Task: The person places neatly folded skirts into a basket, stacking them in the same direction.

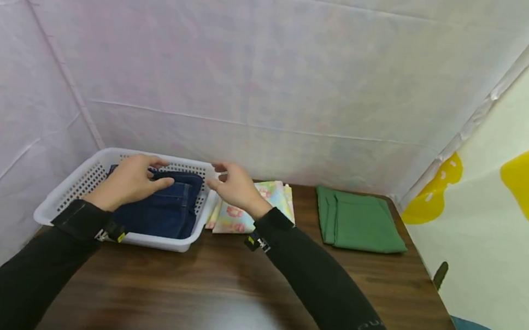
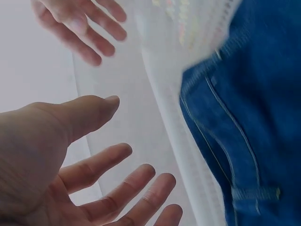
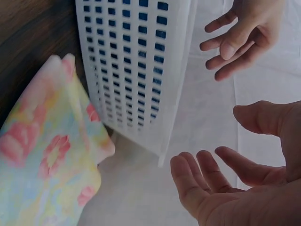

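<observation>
While both hands hang with fingers spread and grip nothing, the folded blue jeans [image 1: 163, 202] lie flat inside the white perforated basket [image 1: 173, 243], toward its right end. The left hand [image 1: 130, 179] hovers above the jeans and hides part of their left side, so I cannot tell which way their long axis runs; a straight seam near their right edge points from the near side to the far wall. The left wrist view shows a stitched belt loop [image 2: 256, 193] on the denim. The basket's long axis runs left to right across the wooden table [image 1: 229, 293]. At its right rim, the right hand [image 1: 239, 186] has its thumb and fingers apart, above the folded floral cloth [image 1: 233, 220]. Well to the right lies a folded green cloth [image 1: 366, 224], its layered edge facing left.
</observation>
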`<state>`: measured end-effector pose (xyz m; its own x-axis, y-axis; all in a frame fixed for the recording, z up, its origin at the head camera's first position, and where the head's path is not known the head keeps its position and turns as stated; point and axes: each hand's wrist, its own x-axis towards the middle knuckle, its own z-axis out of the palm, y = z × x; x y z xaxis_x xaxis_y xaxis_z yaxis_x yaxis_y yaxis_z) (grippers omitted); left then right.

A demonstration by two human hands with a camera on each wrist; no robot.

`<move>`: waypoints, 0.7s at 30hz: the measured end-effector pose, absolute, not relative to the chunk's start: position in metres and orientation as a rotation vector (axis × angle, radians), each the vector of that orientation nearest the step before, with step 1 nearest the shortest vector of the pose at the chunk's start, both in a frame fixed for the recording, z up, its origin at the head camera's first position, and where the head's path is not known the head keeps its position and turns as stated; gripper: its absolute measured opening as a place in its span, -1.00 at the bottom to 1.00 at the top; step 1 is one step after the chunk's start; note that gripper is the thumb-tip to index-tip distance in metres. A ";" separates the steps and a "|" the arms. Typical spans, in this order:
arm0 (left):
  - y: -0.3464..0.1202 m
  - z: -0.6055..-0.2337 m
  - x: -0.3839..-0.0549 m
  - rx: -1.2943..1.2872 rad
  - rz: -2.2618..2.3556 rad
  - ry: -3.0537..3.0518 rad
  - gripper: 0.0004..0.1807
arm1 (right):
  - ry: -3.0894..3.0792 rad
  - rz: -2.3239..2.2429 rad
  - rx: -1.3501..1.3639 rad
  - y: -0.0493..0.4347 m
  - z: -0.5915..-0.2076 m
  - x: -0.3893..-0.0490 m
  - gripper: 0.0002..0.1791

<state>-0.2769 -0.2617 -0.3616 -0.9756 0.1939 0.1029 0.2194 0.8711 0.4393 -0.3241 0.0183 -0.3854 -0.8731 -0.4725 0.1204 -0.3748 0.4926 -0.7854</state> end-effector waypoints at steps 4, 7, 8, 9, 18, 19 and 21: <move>-0.243 -0.359 -0.272 -0.362 -0.748 -2.996 -0.33 | 2.619 -1.349 -0.762 0.030 -0.389 -0.323 -0.36; -0.230 -0.358 -0.270 -0.403 -0.762 -2.989 -0.32 | 2.662 -1.336 -0.793 0.038 -0.393 -0.324 -0.38; -0.226 -0.358 -0.269 -0.422 -0.765 -2.983 -0.32 | 2.683 -1.324 -0.804 0.040 -0.394 -0.325 -0.39; -0.221 -0.359 -0.269 -0.442 -0.763 -2.974 -0.33 | 2.706 -1.313 -0.812 0.042 -0.396 -0.326 -0.39; -0.173 -0.366 -0.266 -0.593 -0.743 -2.916 -0.39 | 2.780 -1.217 -0.843 0.076 -0.410 -0.330 -0.44; -0.168 -0.367 -0.265 -0.608 -0.742 -2.915 -0.40 | 2.783 -1.206 -0.830 0.081 -0.412 -0.329 -0.45; -0.157 -0.370 -0.264 -0.644 -0.745 -2.910 -0.42 | 2.787 -1.194 -0.815 0.090 -0.417 -0.330 -0.45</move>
